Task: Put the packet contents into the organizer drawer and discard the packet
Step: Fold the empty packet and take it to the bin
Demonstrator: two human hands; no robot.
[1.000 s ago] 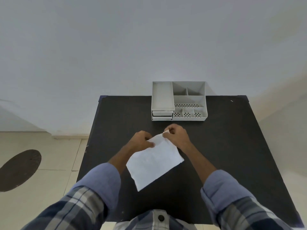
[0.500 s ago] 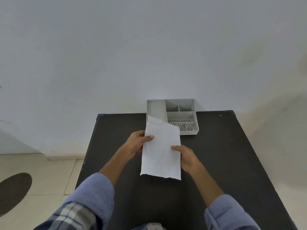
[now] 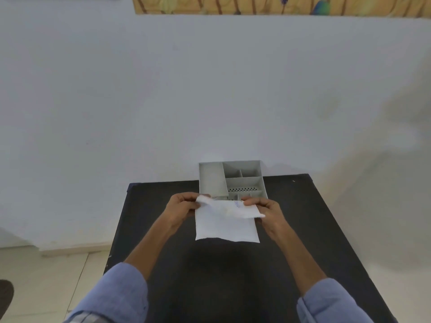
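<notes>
Head view, single frame. Both hands are raised over the black table (image 3: 291, 229), in the centre of the frame, gripping a white packet (image 3: 227, 226) by its upper corners.

Left hand (image 3: 182, 207): fingers curled closed, pinching the packet's upper-left corner; a small flap of the paper is bent over at that corner, against the fingertips.

Right hand (image 3: 268, 209): also closed, thumb and fingers pinching the upper-right edge. A strip of the top edge appears pulled across toward this hand and sticks out past the packet's right side; blurred, so I cannot tell whether it is torn free or only folded.

Packet: held flat-on to the camera, lower edge hanging free above the table top, its shadow dark on the surface below centre. Contents not visible.

Organizer (image 3: 232, 180): grey, divided into compartments, at the table's far edge against the pale wall (image 3: 210, 89), just above the hands in the frame. Tall open compartment on its left, smaller ones and a perforated panel on its right. The packet's top edge and the fingers cover its front, so the drawer cannot be made out.

Surroundings: blue sleeves (image 3: 116, 294) at lower left and lower right; tiled floor (image 3: 46, 276) at lower left; a strip of patterned picture (image 3: 256, 4) along the top edge.
</notes>
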